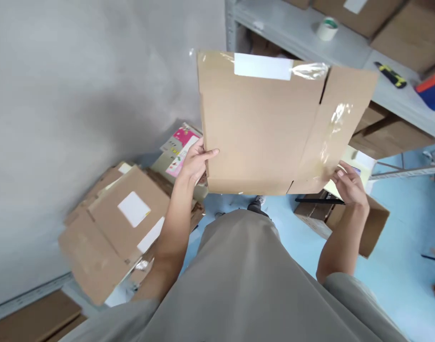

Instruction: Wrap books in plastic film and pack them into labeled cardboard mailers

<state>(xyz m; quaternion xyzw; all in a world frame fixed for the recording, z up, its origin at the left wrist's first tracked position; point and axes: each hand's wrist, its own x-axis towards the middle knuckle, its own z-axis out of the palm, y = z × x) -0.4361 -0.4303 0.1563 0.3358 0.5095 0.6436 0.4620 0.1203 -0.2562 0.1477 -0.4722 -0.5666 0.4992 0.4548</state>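
Note:
A flattened cardboard box (256,123) is held up in front of me. It has a white label (263,66) on its upper edge and strips of clear tape at the top and on the right flap. My left hand (196,162) grips its left edge, thumb on the front face and fingers behind. At the lower right corner my right hand (349,184) pinches the flap's edge between thumb and fingers. Cardboard hides part of the shelf behind it.
Flattened cartons (131,213) are piled at the left by the grey wall. On the metal shelf (285,23) are a tape roll (327,29), a yellow-black utility knife (391,75) and boxes. An open carton (374,223) stands at lower right, over the blue floor (399,280).

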